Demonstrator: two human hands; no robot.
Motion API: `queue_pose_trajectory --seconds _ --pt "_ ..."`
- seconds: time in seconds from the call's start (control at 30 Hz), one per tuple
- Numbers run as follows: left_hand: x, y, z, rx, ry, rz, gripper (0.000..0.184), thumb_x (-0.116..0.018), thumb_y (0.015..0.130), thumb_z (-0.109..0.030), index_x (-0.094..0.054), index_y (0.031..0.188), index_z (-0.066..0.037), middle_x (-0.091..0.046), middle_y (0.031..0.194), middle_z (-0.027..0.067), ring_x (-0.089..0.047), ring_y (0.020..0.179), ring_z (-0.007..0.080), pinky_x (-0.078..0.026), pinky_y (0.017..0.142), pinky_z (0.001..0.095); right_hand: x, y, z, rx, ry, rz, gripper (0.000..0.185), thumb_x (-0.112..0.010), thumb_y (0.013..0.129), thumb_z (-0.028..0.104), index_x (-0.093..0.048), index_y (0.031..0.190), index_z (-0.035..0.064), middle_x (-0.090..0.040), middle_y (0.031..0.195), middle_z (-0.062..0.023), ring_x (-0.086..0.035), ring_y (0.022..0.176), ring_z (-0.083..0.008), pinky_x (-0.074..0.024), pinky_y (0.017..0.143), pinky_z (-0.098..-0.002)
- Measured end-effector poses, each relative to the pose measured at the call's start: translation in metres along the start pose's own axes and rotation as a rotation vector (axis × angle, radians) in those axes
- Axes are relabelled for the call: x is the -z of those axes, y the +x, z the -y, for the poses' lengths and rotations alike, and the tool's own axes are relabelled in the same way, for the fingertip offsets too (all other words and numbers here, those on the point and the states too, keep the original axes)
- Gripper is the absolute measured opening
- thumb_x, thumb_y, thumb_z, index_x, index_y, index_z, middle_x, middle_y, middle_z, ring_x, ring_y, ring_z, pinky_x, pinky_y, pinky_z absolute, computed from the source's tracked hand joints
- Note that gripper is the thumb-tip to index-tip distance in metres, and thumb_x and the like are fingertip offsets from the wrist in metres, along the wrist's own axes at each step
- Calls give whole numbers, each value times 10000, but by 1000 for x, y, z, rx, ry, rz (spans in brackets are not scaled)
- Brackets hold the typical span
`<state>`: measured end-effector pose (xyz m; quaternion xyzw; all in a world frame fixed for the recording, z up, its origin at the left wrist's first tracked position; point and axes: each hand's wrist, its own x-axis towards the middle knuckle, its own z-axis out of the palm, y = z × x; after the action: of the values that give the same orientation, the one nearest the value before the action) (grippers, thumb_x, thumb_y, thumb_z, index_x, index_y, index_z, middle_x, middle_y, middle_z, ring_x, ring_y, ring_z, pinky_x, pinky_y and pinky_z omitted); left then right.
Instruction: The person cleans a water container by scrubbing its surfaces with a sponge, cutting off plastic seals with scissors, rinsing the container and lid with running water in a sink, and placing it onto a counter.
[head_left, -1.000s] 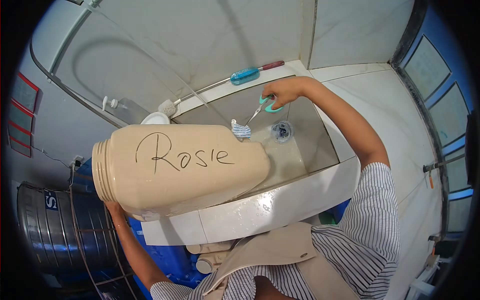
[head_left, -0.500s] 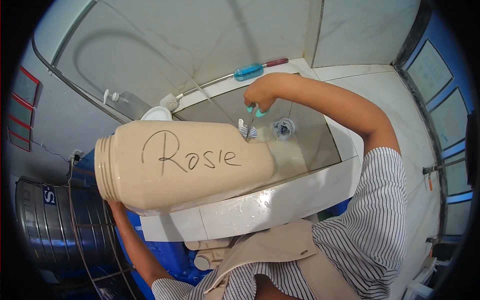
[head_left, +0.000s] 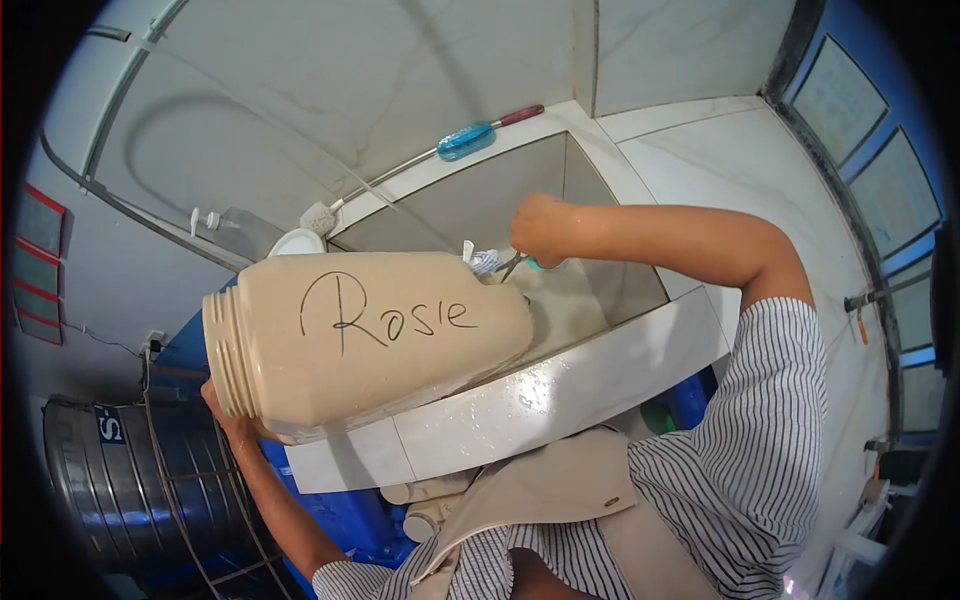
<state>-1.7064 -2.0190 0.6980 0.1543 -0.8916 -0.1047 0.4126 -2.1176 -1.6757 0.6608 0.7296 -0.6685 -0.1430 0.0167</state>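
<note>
A large beige plastic jug (head_left: 390, 315) with "Rosie" written on it lies on its side across the tiled basin. My left hand (head_left: 230, 415) is at its threaded mouth on the left, the fingers mostly hidden behind the jug. My right hand (head_left: 543, 230) is closed round scissors (head_left: 512, 266) with turquoise handles. The blades point toward a small striped label (head_left: 485, 262) at the jug's handle side; whether they touch it cannot be told.
The tiled basin (head_left: 560, 385) has a blue-headed brush (head_left: 466, 142) along its back rim. A pump bottle (head_left: 240, 228) and a white round object (head_left: 298, 243) stand at the back left. Beige containers (head_left: 425, 520) and a dark tank (head_left: 105, 480) are below.
My right hand has moved down toward the basin and the jug's handle side, with the scissors now lower and closer to the label. My left hand stays at the jug's mouth.
</note>
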Motion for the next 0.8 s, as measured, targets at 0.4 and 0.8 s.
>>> queue_pose_trajectory --seconds 0.4,0.8 --pt "28 -51 48 202 77 102 257 -624 781 -214 -522 838 15 -545 798 84 -518 732 171 -420 651 343 -37 -35 -32 -302 382 78 262 -673 670 303 -666 719 46 -650 709 -121 -634 678 -254 -473 572 -364" --pt "38 -52 43 498 -51 -29 572 -631 810 -231 -433 1283 22 -511 1256 164 -524 1106 259 -420 924 382 -125 12 -3 -239 1479 -59 379 -658 788 444 -632 882 78 -522 715 16 -434 696 -99 -355 626 -262"
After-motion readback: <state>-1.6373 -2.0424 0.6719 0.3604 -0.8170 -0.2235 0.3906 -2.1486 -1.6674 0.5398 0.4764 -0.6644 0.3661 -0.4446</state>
